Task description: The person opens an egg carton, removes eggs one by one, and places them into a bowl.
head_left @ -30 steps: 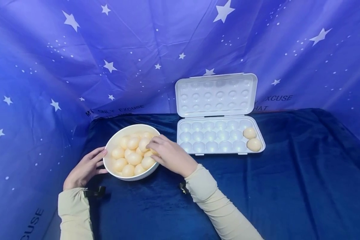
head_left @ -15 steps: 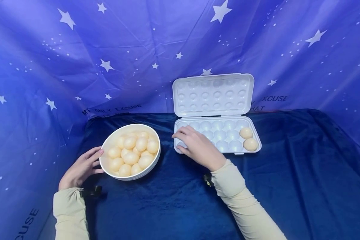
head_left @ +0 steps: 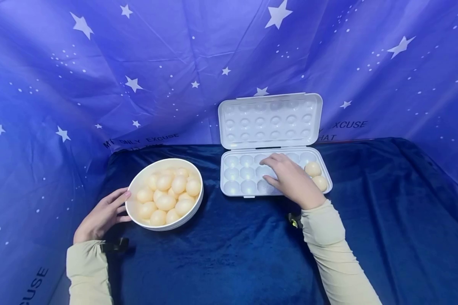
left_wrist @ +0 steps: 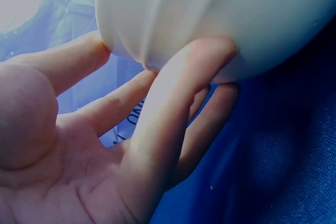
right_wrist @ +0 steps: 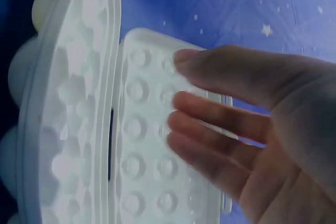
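Observation:
My left hand (head_left: 101, 214) grips the side of a white bowl (head_left: 167, 228), its fingers against the outer wall and the thumb by the rim. The bowl leans toward me and holds several pale cream eggs (head_left: 166, 202). In the left wrist view the same bowl (left_wrist: 173, 14) rests against curved fingers (left_wrist: 163, 103). My right hand (head_left: 291, 180) hovers over a white plastic egg carton (head_left: 248, 173), fingers loosely bent, thumb apart. Nothing shows between thumb and fingers in the right wrist view. Two eggs (head_left: 313, 169) sit in the carton's right end, partly behind the hand.
The carton's lid (head_left: 271, 120) stands raised at the back, near a star-printed purple-blue curtain (head_left: 194, 42). Dark blue cloth (head_left: 213, 258) covers the table, with folds at the right.
My right hand has left the bowl and travelled right across the carton toward the two eggs. The left hand keeps its place at the bowl. The head view has shifted slightly.

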Demonstrator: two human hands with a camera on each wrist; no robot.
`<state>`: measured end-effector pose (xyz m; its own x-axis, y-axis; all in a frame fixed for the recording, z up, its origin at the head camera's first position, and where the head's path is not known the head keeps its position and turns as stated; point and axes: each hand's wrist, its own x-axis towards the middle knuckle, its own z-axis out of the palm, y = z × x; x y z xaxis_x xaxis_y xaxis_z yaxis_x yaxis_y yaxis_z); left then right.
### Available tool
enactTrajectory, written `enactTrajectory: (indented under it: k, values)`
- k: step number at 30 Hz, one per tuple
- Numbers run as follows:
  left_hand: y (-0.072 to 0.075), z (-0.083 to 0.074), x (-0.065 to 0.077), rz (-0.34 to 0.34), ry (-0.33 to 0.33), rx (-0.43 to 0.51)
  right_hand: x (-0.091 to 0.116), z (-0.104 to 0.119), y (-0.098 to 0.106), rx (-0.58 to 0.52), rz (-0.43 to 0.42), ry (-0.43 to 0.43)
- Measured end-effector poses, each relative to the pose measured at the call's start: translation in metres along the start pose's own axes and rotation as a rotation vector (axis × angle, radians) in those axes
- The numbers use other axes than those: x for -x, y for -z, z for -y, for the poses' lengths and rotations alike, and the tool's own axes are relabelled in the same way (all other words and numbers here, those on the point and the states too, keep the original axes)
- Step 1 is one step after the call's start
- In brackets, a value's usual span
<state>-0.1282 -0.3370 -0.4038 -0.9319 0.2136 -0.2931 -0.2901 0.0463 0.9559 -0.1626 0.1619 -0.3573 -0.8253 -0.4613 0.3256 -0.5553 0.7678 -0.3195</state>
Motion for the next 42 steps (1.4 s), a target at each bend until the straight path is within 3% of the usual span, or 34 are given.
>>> enactTrajectory:
  k: [14, 24, 34, 42]
  values:
    - [-0.001, 0.0, -0.001, -0.003, -0.002, -0.011, 0.013, -0.036, 0.015, 0.016, 0.028, -0.118]
    - [-0.001, 0.0, -0.002, 0.007, -0.017, -0.01, 0.023, -0.068, 0.009, 0.017, 0.004, -0.211]
    - [-0.001, 0.0, -0.001, -0.013, 0.0, -0.029, 0.027, -0.085, 0.0, 0.033, -0.038, -0.217]
    - [-0.001, -0.002, 0.001, 0.0, -0.011, -0.025, 0.033, -0.089, 0.002, 0.04, -0.025, -0.354]
